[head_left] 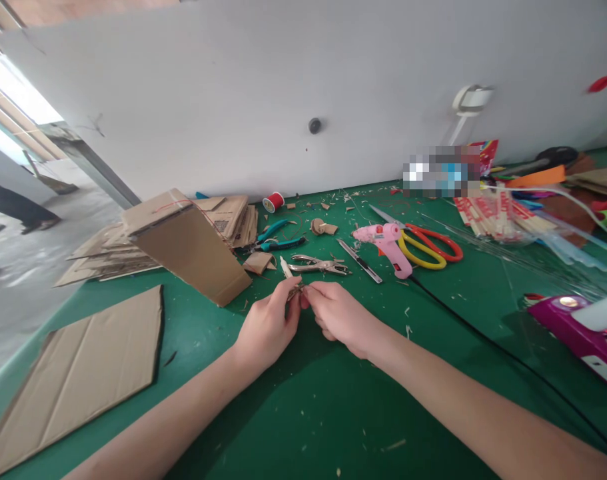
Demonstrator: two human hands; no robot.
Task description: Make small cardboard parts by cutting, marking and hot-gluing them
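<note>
My left hand [268,327] and my right hand [338,317] meet over the green table, fingertips pinched together. Between them sits a small brownish piece [294,291], mostly covered by the fingers, so its kind is unclear. A white pointed stick or tube [286,268] shows just beyond my left fingers; whether it is held or lying there I cannot tell. Just past the hands lie a metal hole-punch plier [320,265], a craft knife [359,260] and a small folded cardboard piece [259,263]. A pink glue gun [390,247] rests to their right.
A cardboard structure [190,247] stands left, before stacked cardboard [108,248]; a flat sheet [93,373] lies nearer. Teal-handled pliers [280,239], a red thread spool [273,202] and scissors [428,245] lie farther back. The glue gun's black cord [483,337] crosses the right side.
</note>
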